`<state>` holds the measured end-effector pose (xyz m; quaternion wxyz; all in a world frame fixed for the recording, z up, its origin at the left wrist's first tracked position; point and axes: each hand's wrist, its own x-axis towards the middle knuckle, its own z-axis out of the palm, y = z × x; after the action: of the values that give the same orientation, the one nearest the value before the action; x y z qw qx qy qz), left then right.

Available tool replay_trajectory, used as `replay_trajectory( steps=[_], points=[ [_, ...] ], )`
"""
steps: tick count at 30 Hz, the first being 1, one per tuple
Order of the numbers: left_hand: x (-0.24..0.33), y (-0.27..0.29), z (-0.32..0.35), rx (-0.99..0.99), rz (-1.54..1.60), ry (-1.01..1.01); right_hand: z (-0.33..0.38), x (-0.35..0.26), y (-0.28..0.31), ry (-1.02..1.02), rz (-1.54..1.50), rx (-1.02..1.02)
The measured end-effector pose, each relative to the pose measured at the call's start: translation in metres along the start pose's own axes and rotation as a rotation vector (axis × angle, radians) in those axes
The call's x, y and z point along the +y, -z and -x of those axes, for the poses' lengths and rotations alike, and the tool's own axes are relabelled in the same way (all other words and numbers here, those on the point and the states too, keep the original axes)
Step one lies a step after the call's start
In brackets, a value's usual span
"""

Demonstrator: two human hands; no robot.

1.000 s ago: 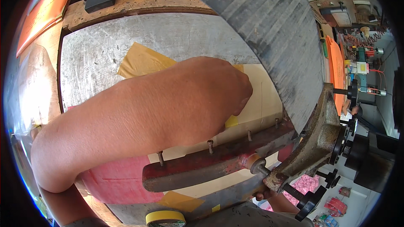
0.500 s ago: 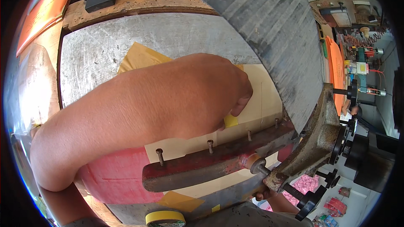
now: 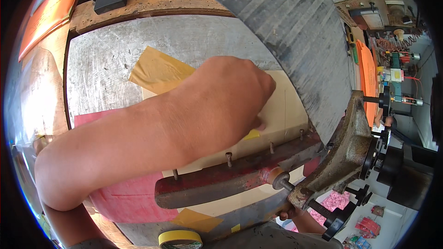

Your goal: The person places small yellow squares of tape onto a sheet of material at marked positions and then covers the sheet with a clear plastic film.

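My left hand (image 3: 230, 97) reaches across the metal plate (image 3: 106, 64), fingers pressed flat on the cream sheet (image 3: 286, 110). The red pin bar (image 3: 221, 184) lies just below it. My right hand (image 3: 288, 212) grips the bar's handle at the lower edge.

metal plate (image 3: 106, 64): scratched silver-grey, upper left | card sheet (image 3: 288, 106): cream, centre right | tape patch (image 3: 157, 71): mustard yellow | paper (image 3: 131, 198): red-pink, lower left | bar (image 3: 221, 182): worn dark red, rust-flecked | tape roll (image 3: 180, 238): yellow, bottom edge
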<state>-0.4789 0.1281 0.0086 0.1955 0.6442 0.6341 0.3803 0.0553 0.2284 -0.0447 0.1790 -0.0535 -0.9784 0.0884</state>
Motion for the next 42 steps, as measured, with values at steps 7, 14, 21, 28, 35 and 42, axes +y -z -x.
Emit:
replay_trajectory(
  steps=[7,14,21,28,35,42],
  points=[
    [-0.001,0.003,-0.004,0.024,-0.054,-0.013,-0.028,0.005,-0.007,0.047,-0.053,0.040],
    [0.000,0.012,-0.012,-0.215,-0.164,0.013,-0.071,-0.013,-0.012,-0.009,0.047,0.097],
    [0.020,0.023,-0.029,-0.452,-0.243,0.143,-0.082,-0.016,-0.010,-0.030,0.040,0.128],
    [0.024,0.038,-0.021,-0.427,-0.282,0.242,-0.096,-0.020,-0.004,0.008,-0.047,0.214],
    [0.017,0.101,0.068,-0.163,-0.174,0.547,-0.092,-0.023,0.002,0.043,-0.153,0.205],
    [0.183,0.002,0.167,0.528,-0.581,0.800,-0.080,-0.005,0.017,0.089,-0.341,0.140]
  ],
)
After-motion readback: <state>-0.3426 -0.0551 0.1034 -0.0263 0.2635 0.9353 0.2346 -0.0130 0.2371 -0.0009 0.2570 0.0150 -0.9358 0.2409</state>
